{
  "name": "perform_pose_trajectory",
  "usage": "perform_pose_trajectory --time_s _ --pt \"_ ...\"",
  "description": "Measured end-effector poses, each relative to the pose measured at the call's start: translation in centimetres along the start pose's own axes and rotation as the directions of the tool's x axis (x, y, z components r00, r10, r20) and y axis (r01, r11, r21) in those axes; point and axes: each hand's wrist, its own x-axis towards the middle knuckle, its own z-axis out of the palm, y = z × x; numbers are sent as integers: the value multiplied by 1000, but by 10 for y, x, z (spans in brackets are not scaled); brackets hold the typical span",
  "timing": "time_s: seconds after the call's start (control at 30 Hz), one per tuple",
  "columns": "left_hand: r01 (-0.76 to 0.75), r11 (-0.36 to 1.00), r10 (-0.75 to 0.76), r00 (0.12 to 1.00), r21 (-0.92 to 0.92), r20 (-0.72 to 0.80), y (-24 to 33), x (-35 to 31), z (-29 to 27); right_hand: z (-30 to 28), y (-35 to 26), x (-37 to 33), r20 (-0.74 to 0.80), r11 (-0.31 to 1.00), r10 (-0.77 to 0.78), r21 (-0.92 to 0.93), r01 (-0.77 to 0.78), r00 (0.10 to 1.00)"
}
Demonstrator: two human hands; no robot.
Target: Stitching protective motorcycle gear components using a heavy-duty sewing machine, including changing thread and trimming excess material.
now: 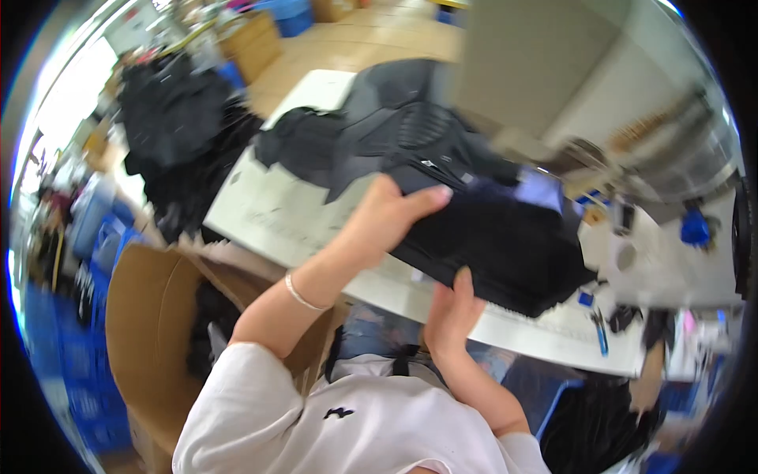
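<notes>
A black fabric panel (505,245) is held up over the front of a white worktable (264,209). My left hand (387,217) grips its left end, thumb on top and the fingers hidden underneath. At the panel's near edge, my right hand (454,308) pinches the cloth, the thumb showing at the edge. Just behind, a dark grey piece that looks like a backpack (395,118), with a ribbed padded part, lies on the table. The panel overlaps its near side; I cannot tell whether the two are joined.
An open cardboard box (146,316) with dark cloth inside stands to my left. Beyond it is a heap of black fabric (178,118). A large pale grey block (537,63) rises at the far right. Small scissors or snips (600,332) with a blue handle lie at the table's right edge.
</notes>
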Motion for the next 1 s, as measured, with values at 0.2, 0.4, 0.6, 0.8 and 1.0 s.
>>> perform_pose_trajectory --time_s 0.2,0.4,0.6,0.8,1.0 --pt "-178 815 334 922 551 -195 16 -108 -70 -52 36 -49 579 921 364 -338 -192 729" --pt "-43 742 452 769 669 -452 116 -235 -166 -34 33 -58 638 800 523 -597 -66 566" --pt "132 888 215 728 440 -651 99 -390 -288 -41 41 -59 565 716 629 -689 -113 534" --pt "958 -35 -249 267 284 -931 -41 -453 -407 -71 45 -53 554 697 663 -703 -143 504" --pt "561 426 597 415 710 -686 -12 -278 -477 -70 34 -46 459 627 703 -760 -170 543"
